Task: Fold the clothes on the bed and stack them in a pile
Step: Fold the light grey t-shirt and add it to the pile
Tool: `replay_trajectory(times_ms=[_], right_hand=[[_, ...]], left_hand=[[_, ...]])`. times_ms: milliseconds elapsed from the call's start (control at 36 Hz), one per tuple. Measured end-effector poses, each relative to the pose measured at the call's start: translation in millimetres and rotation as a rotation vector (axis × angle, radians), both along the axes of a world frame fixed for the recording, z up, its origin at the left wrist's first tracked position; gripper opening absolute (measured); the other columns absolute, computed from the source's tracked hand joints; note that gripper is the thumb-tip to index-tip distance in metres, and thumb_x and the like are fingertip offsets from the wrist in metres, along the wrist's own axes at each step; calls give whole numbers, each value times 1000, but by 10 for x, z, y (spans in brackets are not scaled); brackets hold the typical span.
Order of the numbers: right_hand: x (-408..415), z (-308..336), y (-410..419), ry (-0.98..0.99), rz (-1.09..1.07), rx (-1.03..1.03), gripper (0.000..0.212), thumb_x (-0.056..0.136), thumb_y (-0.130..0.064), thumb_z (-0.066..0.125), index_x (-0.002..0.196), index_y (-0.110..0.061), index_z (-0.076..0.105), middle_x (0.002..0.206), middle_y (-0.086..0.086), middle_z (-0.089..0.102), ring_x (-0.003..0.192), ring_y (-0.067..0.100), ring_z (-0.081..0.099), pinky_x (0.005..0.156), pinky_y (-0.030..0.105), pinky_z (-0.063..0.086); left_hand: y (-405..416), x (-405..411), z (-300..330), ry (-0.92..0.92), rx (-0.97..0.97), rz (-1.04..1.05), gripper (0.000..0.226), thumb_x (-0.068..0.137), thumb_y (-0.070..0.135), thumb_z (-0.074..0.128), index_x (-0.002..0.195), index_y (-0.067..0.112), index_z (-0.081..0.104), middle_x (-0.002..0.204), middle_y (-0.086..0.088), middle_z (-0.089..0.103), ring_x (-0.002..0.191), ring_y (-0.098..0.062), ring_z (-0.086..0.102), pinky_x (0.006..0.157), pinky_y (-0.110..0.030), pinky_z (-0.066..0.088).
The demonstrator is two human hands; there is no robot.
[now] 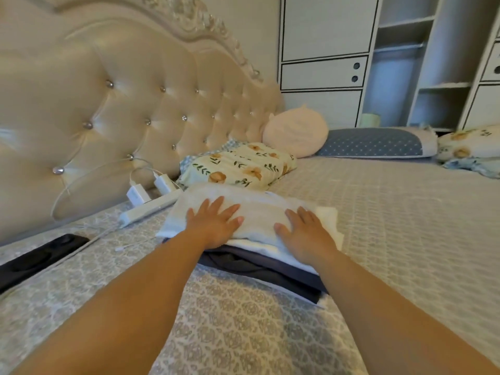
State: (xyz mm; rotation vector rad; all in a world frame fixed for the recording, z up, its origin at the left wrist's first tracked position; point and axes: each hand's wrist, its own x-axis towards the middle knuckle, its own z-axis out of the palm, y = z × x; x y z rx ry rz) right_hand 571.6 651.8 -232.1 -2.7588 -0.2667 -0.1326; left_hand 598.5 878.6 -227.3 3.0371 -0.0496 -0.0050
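Big bed w/ pale patterned cover fills the room's middle; tufted cream headboard at 10 o'clock, white wardrobe at 1 o'clock. Pillows line the far edge: blue dotted pillow at 2, round pink cushion at 12, floral pillow just below it. Dead centre sits the pile of folded clothes: dark garments at the bottom, white ones above, pale folded top piece on top. Both hands lie flat on that top piece, left hand & right hand, fingers straight & spread, pressing, gripping nothing. White power strip w/ chargers at 9 o'clock of the pile.
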Motion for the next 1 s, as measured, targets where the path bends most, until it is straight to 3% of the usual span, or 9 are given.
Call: replay_trajectory(times_ms=[139,250,417,528,667,750,889,944,1000], right_hand=[[-680,-312,-471,-12,-2,51,62,100,-50,28,153,-28,5,160,-8,-5,147,16,3,117,36,17],[-1558,-569,-921,-31,-135,69,57,101,-41,31,152,-28,11,160,-6,0,147,14,6,117,32,16],[-2914,-525,-1738,-113,-334,163,51,100,-30,35,149,-20,26,157,-1,20,142,13,20,115,26,16],[-3803,-547,-2474,-180,-459,99,47,98,-27,43,143,-14,41,151,5,35,139,19,31,116,32,18],[-4729,-504,-3545,-255,-732,-54,43,82,-15,65,125,-6,60,131,13,57,124,30,52,109,49,32],[-5165,-445,-4089,-252,-845,-129,46,82,-14,65,127,-7,58,135,13,54,128,30,47,112,50,28],[-5716,-391,-4692,-364,-936,-282,60,58,-13,84,115,-7,67,125,17,61,118,36,57,103,59,38],[-5834,-311,-4937,-409,-910,-367,60,57,-16,84,114,-10,68,126,15,61,120,34,56,108,56,28],[-5872,-150,-5221,-525,-906,-411,49,68,-18,74,116,-12,67,127,12,61,122,32,54,108,51,22]], left_hand=[[-553,-679,-105,-58,-29,-43,66,94,64,10,152,34,-3,160,7,-10,147,-21,-9,115,-55,0],[-1225,-1407,-267,-127,-62,-150,65,95,64,18,151,38,-1,160,11,-8,147,-15,-7,115,-52,-7],[-2431,-2630,-558,-76,-134,-379,65,96,59,26,151,39,-4,160,11,-7,147,-12,-8,117,-48,-9],[-3337,-3315,-662,59,-313,-502,66,97,53,33,151,38,-1,160,11,3,146,-7,2,118,-43,-6],[-4527,-3938,-580,132,-572,-577,67,95,45,48,151,33,14,158,8,17,143,-11,22,119,-43,8],[-5198,-4320,-596,95,-563,-691,69,94,46,48,152,31,14,159,6,17,144,-12,19,118,-42,13],[-6159,-4841,-610,70,-444,-868,69,95,48,42,152,36,5,160,9,4,146,-11,4,118,-43,-4],[-6507,-4936,-531,21,-439,-915,67,96,48,41,151,36,6,160,9,4,146,-11,4,117,-43,-3],[-6848,-4954,-384,-60,-452,-964,62,97,48,37,151,35,9,160,10,5,146,-10,7,118,-43,-2]])
